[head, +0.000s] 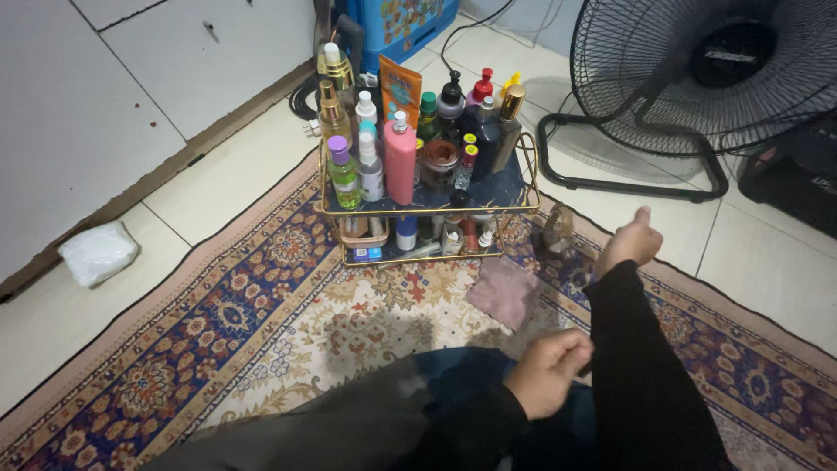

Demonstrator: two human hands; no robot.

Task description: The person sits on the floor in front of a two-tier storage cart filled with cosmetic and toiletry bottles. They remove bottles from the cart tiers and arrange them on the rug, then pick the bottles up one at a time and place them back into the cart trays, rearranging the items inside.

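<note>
From my seat at the feed, the two-tier gold-wire rack (514,208) stands on the far edge of the patterned rug (261,323), packed tight. Its upper shelf carries a tall pink bottle (400,162), a green bottle with a purple cap (343,174), a white spray bottle (370,166), a brown jar (439,162), a dark pump bottle (451,98), a red-capped bottle (482,87) and an orange tube (400,87) standing at the back. The lower shelf holds smaller tubes and pots — too crowded and shaded for me to sort out.

My right hand (629,242) hangs just right of the rack, fingers curled in and thumb up, gripping nothing I can see. Nearest to it is a small glass bottle (556,228) standing on the rug beside the rack's right corner, blurred and hard to read. A mauve cloth (504,292) lies flat in front of the rack. My left hand (547,373) sits low by my lap, fingers folded into a loose fist; whether anything is inside it I cannot tell.

Open rug stretches to the left and centre, with bare tile beyond its border. A black floor fan (697,78) crowds the right rear, its base ring near the rack. A white bag (98,253) lies on the tile by the white cabinet (131,78). My dark sleeves and lap cut off the bottom of the view.
</note>
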